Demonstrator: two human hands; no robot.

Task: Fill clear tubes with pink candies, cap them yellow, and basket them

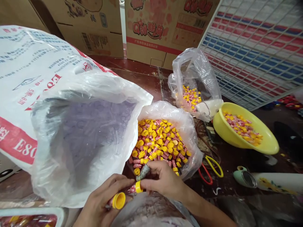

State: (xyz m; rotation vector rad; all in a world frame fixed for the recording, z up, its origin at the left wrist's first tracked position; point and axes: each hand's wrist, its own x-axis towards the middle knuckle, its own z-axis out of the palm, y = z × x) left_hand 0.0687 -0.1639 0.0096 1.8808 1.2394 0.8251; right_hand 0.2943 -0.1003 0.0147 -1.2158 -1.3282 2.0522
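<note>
My left hand (106, 197) is at the bottom centre, its fingers closed round a small red-printed tube with a yellow cap (118, 200). A second yellow-capped tube (137, 187) lies between the fingertips of both hands, and my right hand (161, 179) pinches its yellow end. The right index finger has a grey-green wrapping (143, 172) at or beside its tip. Just beyond the hands, a clear plastic bag (196, 142) stands open, full of red tubes with yellow caps. To its left gapes a large white sack (94, 179) holding clear tubes.
Behind are cardboard boxes (151, 47) and a white wire rack (255, 63). A smaller clear bag (196, 63) and a yellow bowl (239, 142) hold more pieces. Scissors (214, 165) and a floral bottle (276, 183) lie right. A white tray (60, 214) is lower left.
</note>
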